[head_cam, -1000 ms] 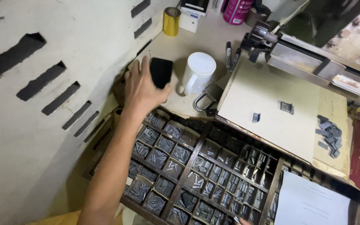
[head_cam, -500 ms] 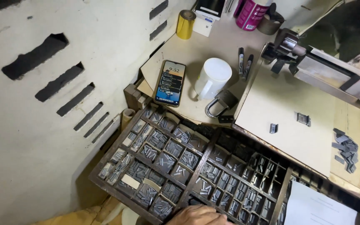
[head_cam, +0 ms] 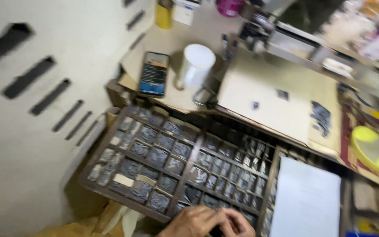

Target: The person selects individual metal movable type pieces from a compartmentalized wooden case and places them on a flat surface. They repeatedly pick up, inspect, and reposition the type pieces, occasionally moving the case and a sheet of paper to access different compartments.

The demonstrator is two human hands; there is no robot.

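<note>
Head cam's blurry, but both your hands [head_cam: 207, 223] sit bunched at the near edge of the wooden type tray [head_cam: 94, 179], fingers pinched on something tiny; can't tell what. Those metal type pieces [head_cam: 156, 156] look small, hard, dense: pinch one by its sides.

Both hands [head_cam: 207, 221] meet at the bottom edge, fingers curled over the wooden compartment tray [head_cam: 110, 145] of small metal pieces — a phone [head_cam: 154, 73] and white mug [head_cam: 195, 65] sit on the desk [head_cam: 198, 26] above.
</note>
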